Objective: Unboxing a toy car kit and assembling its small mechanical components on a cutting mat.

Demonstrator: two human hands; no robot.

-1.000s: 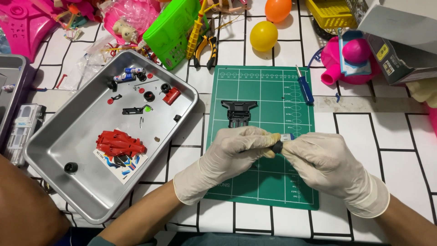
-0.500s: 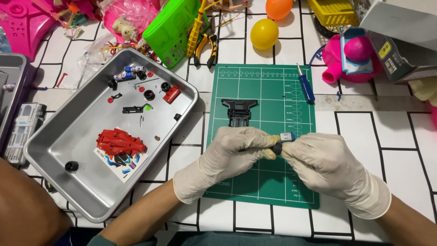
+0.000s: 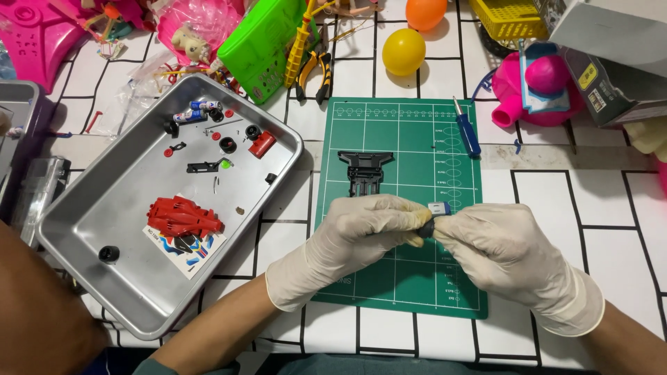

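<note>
Both my hands wear pale gloves and meet over the green cutting mat (image 3: 417,132). My left hand (image 3: 361,232) and my right hand (image 3: 497,246) pinch one small toy part (image 3: 432,217) between them: a dark round piece with a blue-grey block on top. Fingers hide most of it. A black plastic chassis piece (image 3: 365,172) lies on the mat just beyond my hands. A blue-handled screwdriver (image 3: 467,128) rests on the mat's far right edge.
A metal tray (image 3: 97,222) at left holds a red toy car body (image 3: 182,217), a sticker sheet, black wheels and several small parts. Pliers (image 3: 314,69), a green box, yellow and orange balls, pink toys and a grey box crowd the far edge.
The hands and the small part have stayed nearly in place; the fingers have shifted slightly around the part, showing a bit more of its blue-grey block.
</note>
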